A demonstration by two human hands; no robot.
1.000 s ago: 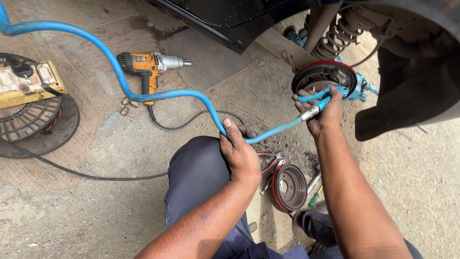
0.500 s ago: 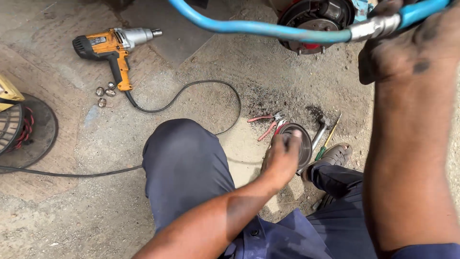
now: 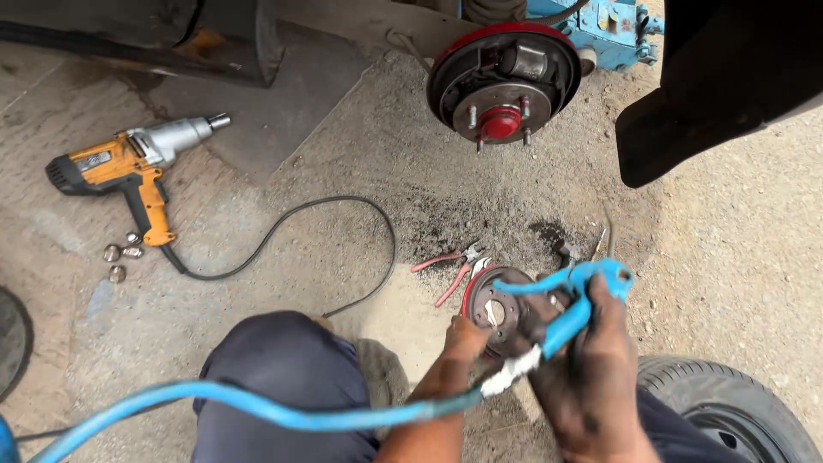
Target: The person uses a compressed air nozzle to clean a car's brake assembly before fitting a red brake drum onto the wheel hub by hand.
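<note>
Clutching: right hand (image 3: pixel 600 360) grip pinching blue air gun (image 3: pixel 576 304), left hand (image 3: pixel 467 339) grip around brake drum (image 3: pixel 506 309).

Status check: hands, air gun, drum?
Right hand gripping blue air gun, nozzle over brake drum. Left hand on the drum, on the ground. Pliers lie beside it; nothing blocking.
</note>
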